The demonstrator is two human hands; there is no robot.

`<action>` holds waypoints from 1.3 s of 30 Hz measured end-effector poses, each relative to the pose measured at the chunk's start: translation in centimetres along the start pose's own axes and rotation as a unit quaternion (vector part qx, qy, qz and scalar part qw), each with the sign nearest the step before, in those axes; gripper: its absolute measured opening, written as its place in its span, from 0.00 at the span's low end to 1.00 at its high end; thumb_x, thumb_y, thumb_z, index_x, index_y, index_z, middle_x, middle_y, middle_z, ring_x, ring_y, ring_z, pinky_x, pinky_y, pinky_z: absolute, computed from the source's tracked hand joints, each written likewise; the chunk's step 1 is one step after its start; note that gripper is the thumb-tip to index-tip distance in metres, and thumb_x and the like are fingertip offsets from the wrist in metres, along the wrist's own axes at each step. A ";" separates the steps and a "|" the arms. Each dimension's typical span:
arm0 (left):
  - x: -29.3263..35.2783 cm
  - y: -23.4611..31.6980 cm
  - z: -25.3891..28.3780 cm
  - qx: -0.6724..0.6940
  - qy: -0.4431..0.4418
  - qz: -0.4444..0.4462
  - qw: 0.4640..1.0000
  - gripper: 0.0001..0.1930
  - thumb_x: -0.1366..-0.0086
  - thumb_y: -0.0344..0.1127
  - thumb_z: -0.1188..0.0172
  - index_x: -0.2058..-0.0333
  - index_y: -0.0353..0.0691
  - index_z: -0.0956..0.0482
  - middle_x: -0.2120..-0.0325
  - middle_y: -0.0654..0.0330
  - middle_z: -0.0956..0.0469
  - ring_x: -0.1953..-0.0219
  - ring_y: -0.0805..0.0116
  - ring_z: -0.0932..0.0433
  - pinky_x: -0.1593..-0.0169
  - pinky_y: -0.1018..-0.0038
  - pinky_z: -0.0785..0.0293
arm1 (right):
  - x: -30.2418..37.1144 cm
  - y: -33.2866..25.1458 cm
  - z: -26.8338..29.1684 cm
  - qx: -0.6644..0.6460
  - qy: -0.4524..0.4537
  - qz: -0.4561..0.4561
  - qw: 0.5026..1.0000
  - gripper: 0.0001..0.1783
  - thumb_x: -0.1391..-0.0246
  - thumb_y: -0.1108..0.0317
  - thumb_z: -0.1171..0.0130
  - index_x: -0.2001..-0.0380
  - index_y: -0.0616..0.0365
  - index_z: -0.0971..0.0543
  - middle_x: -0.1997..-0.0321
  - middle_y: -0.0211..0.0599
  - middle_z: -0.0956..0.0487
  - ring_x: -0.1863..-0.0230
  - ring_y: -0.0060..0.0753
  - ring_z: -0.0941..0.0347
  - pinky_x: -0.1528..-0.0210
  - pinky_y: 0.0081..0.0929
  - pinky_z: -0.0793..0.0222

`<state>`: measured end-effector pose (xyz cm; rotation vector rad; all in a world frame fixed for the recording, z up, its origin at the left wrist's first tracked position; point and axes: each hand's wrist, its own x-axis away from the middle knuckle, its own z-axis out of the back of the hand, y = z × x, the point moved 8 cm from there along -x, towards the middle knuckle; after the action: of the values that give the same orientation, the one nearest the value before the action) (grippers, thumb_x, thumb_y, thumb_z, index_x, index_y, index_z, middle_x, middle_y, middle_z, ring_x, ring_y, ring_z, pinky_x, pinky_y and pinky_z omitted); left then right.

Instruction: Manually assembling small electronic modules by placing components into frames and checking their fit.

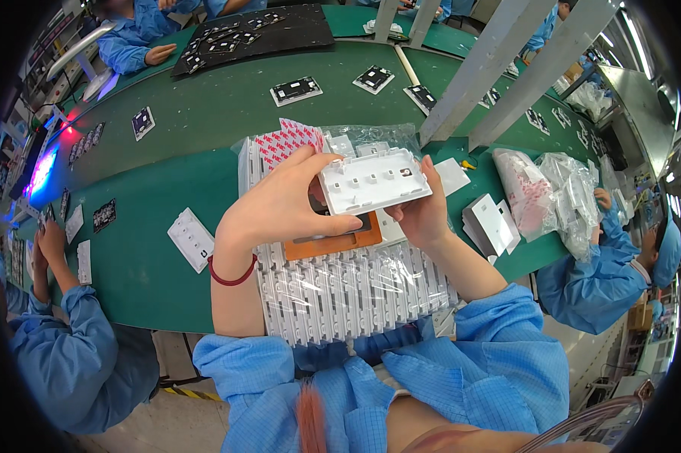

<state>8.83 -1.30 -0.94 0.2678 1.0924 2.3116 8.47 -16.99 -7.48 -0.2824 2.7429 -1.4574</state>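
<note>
Between my two hands is a white plastic housing point(374, 183), its inner side with small posts turned up and tilted toward me. My left hand point(284, 198) grips its left end, thumb along the near edge and fingers over the far edge. My right hand point(422, 210) holds its right end from the side and below. Right beneath lies an orange frame point(333, 245), partly hidden by the housing and my left hand. Under that are rows of white plastic parts point(348, 298) covered with clear film. A red-and-white patterned sheet point(288, 142) sticks up behind my left hand.
Another white housing point(192, 238) lies on the green table point(140, 287) to the left. Stacked white housings point(491, 225) and plastic-bagged parts point(563, 198) are at right. Circuit boards lie along the green conveyor point(227, 121). Metal posts point(480, 75) rise ahead. Co-workers sit on both sides.
</note>
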 end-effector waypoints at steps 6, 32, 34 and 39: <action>0.0 0.0 0.2 -0.018 0.006 0.013 1.000 0.40 0.62 0.46 0.30 0.51 0.32 0.34 0.63 0.54 0.34 0.59 0.61 0.30 0.54 0.71 0.32 | 0.0 -0.2 -0.2 0.022 -0.002 0.006 1.000 0.25 0.43 0.44 0.65 0.70 0.54 0.28 0.87 0.28 0.33 0.87 0.20 0.40 0.84 0.17 0.45; 0.1 -7.5 3.1 -0.172 0.165 0.117 0.964 0.06 0.54 0.32 0.40 0.76 0.37 0.20 0.74 0.51 0.28 0.66 0.56 0.27 0.60 0.69 0.32 | -0.1 0.9 -2.0 0.310 -0.059 -0.094 0.944 0.30 0.53 0.76 0.48 0.46 0.64 0.44 0.75 0.38 0.26 0.79 0.26 0.27 0.76 0.21 0.29; -0.6 -7.8 2.3 -0.164 0.128 0.106 0.972 0.07 0.57 0.30 0.39 0.76 0.35 0.19 0.78 0.50 0.24 0.72 0.60 0.25 0.64 0.70 0.30 | 0.3 1.0 -2.6 0.322 -0.092 -0.082 0.939 0.30 0.53 0.76 0.48 0.46 0.63 0.44 0.73 0.39 0.25 0.80 0.25 0.27 0.75 0.20 0.29; -1.0 -8.8 1.6 -0.141 0.077 0.121 0.979 0.08 0.58 0.30 0.38 0.77 0.34 0.19 0.79 0.53 0.23 0.75 0.63 0.24 0.67 0.72 0.28 | 0.2 2.2 -3.1 0.344 -0.140 -0.106 0.922 0.31 0.54 0.77 0.47 0.46 0.63 0.45 0.71 0.39 0.25 0.80 0.22 0.28 0.77 0.18 0.32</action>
<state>13.87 3.65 -6.55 0.1170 0.8235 2.7082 7.65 -13.26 -7.53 -0.6985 1.8727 -2.1169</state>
